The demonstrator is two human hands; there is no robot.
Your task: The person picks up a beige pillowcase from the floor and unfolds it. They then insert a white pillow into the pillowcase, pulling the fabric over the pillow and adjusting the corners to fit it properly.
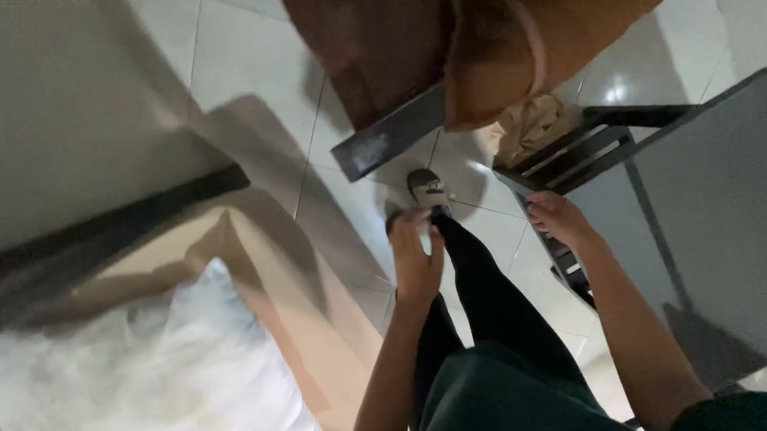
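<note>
Below, two hands: left hand [416, 260] at one sandal [425, 187], right hand [557, 217] beside.

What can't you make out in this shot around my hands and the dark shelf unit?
- Left hand: fingertips merge with the dark trouser leg; grip unclear, head view.
- Right hand: fingertips hidden against the shelf unit.
- Cloth on its slats: partly hidden by the head covering.
- Pillow: cut off by the bottom edge.
</note>
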